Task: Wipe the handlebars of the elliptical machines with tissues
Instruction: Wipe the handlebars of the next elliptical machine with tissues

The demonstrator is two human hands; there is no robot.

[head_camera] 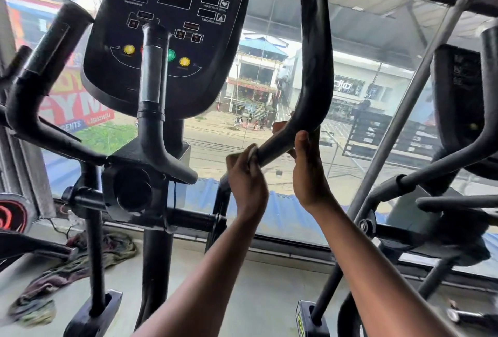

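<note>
Left hand (pixel 246 174) pinches tissue (pixel 252 151) around the right handlebar (pixel 312 72); right hand (pixel 310 172) grips it just above. Left handlebar (pixel 51 48) looks unattended, probably still to do.

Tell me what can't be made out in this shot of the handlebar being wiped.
Head view only:
- Tissue: just a white sliver shows; the left hand curled round the handlebar hides the rest.
- Right hand: its fingers wrap behind the bar, mostly hidden.
- Handlebar top: cut off by the upper edge.
- Console labels: too small and blurred to read.
- Cloth on the floor: blurred, partly behind the machine's frame.
</note>
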